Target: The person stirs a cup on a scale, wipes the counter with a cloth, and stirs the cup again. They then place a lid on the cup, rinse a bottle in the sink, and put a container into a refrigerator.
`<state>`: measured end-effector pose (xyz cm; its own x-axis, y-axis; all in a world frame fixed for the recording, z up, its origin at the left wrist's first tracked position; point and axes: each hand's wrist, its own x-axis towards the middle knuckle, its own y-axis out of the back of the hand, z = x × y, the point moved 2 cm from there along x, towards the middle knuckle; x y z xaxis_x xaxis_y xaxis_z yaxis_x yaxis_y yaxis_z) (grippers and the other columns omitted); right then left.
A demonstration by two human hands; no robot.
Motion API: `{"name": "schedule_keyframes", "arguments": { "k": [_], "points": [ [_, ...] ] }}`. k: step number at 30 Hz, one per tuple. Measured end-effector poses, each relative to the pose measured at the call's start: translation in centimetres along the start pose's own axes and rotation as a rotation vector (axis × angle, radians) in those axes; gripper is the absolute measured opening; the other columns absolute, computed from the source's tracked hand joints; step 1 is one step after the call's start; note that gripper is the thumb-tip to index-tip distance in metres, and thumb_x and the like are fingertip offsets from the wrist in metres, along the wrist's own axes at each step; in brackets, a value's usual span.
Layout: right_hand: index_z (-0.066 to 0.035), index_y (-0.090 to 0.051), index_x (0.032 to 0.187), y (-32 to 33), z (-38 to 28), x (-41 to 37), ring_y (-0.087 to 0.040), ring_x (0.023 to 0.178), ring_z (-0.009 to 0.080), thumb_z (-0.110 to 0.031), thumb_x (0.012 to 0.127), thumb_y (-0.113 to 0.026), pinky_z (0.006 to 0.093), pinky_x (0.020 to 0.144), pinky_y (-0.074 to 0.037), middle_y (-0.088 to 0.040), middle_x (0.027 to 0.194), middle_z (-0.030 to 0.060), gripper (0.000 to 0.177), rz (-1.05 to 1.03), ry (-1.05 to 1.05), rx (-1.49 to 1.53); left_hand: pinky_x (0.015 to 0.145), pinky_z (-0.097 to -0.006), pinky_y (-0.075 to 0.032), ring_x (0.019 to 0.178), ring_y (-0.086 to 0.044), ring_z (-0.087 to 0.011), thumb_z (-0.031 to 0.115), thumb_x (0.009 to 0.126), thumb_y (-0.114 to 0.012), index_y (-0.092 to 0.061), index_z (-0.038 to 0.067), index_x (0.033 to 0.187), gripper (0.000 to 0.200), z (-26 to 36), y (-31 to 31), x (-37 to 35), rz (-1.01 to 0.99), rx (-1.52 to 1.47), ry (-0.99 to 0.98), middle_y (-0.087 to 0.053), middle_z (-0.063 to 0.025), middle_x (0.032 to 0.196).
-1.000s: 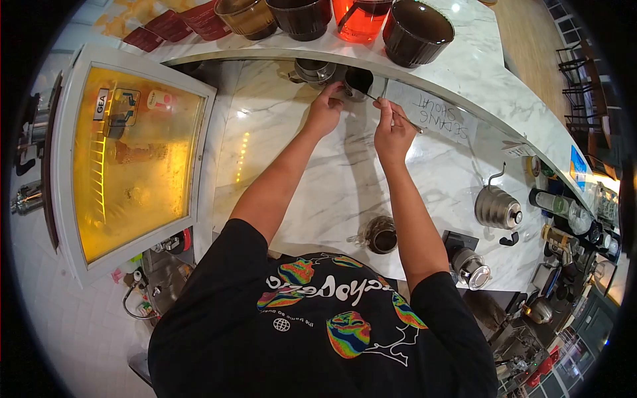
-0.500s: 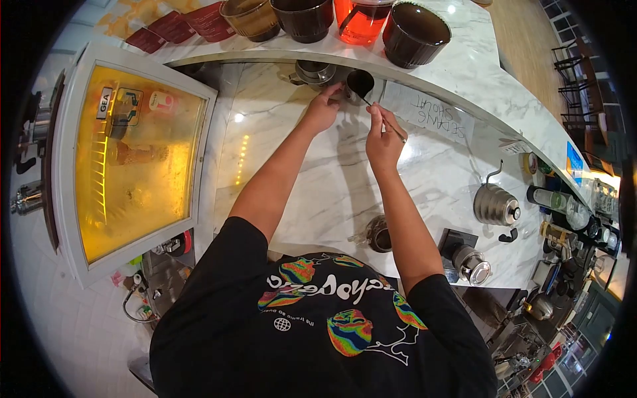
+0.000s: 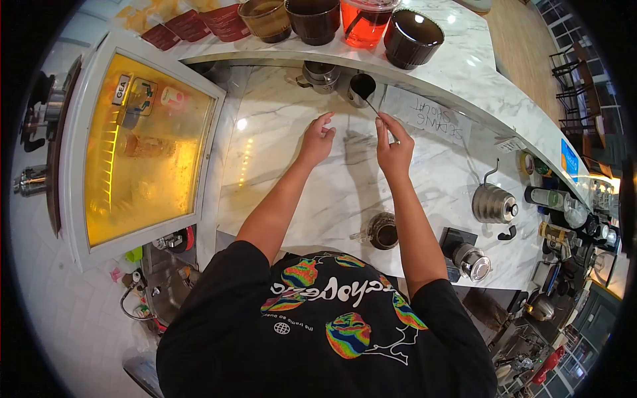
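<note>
A metal cup [image 3: 358,99] with dark contents stands near the far edge of the marble counter [image 3: 279,126]. My right hand [image 3: 394,142] pinches the end of a thin spoon [image 3: 373,108] whose other end goes down into that cup. Away from the cup, to its lower left, my left hand [image 3: 316,138] hovers over the counter with its fingers apart and nothing in it. A metal pitcher [image 3: 321,77] with a handle stands left of the cup. Nearer my body sits a glass server [image 3: 383,232] with dark contents.
On the raised ledge stand dark bowls [image 3: 413,41] and a cup of red drink [image 3: 365,25]. A glass-fronted fridge [image 3: 142,159] is at the left. To the right are a gooseneck kettle [image 3: 493,203], a metal pot [image 3: 472,263] and a paper sign [image 3: 431,113].
My left hand has moved back from beside the cup, towards my body. My right hand is slightly lower and further right, still holding the spoon. The view has shifted slightly.
</note>
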<state>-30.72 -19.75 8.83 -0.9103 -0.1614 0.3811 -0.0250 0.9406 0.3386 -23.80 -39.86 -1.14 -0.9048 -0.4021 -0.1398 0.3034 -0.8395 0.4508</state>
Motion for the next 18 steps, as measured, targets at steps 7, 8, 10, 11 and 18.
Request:
{"name": "schedule_keyframes", "arguments": {
  "k": [7, 8, 10, 11, 18],
  "points": [
    [-0.001, -0.076, 0.108, 0.3, 0.9, 1.1, -0.072, 0.084, 0.0193, -0.013, 0.104, -0.066, 0.0297, 0.072, -0.056, -0.078, 0.098, 0.0124, 0.015, -0.039, 0.021, -0.084, 0.106, -0.0428, -0.05, 0.125, -0.062, -0.0346, 0.018, 0.092, -0.074, -0.046, 0.011, 0.154, 0.069, 2.9, -1.2, 4.5, -0.068, 0.103, -0.071, -0.057, -0.0211, 0.144],
    [-0.002, -0.076, 0.107, 0.7, 0.8, 1.3, -0.072, 0.081, 0.0201, -0.013, 0.105, -0.065, 0.03, 0.069, -0.055, -0.077, 0.097, 0.0121, 0.016, -0.038, 0.06, -0.131, 0.109, -0.0433, -0.048, 0.13, -0.059, -0.0359, 0.02, 0.091, -0.076, -0.043, 0.009, 0.156, 0.075, 3.2, -1.7, 5.3, -0.053, 0.15, -0.095, -0.054, -0.0223, 0.148],
    [-0.003, -0.075, 0.104, 1.3, 0.4, 1.6, -0.071, 0.079, 0.0247, -0.013, 0.104, -0.065, 0.0331, 0.069, -0.055, -0.077, 0.095, 0.012, 0.015, -0.037, 0.1, -0.184, 0.115, -0.0436, -0.044, 0.138, -0.052, -0.0376, 0.023, 0.087, -0.08, -0.037, 0.005, 0.159, 0.086, 3.8, -2.4, 6.1, -0.038, 0.188, -0.124, -0.049, -0.0243, 0.153],
    [-0.003, -0.075, 0.103, 1.4, 0.3, 1.6, -0.07, 0.081, 0.0284, -0.013, 0.103, -0.066, 0.0359, 0.072, -0.055, -0.076, 0.095, 0.0121, 0.014, -0.037, 0.102, -0.187, 0.117, -0.0434, -0.042, 0.141, -0.049, -0.0381, 0.024, 0.085, -0.082, -0.035, 0.004, 0.16, 0.09, 3.9, -2.7, 6.4, -0.036, 0.181, -0.131, -0.047, -0.0252, 0.155],
    [-0.004, -0.076, 0.102, 4.5, 0.0, 0.5, -0.072, 0.088, 0.0331, -0.014, 0.102, -0.067, 0.0388, 0.079, -0.056, -0.077, 0.098, 0.0124, 0.014, -0.07, 0.0, -0.142, 0.102, -0.0407, -0.053, 0.118, -0.065, -0.0306, 0.021, 0.081, -0.087, -0.037, 0.004, 0.158, 0.094, 4.6, -2.6, 5.1, -0.107, 0.17, -0.185, -0.057, -0.0182, 0.148]
  ]
}}
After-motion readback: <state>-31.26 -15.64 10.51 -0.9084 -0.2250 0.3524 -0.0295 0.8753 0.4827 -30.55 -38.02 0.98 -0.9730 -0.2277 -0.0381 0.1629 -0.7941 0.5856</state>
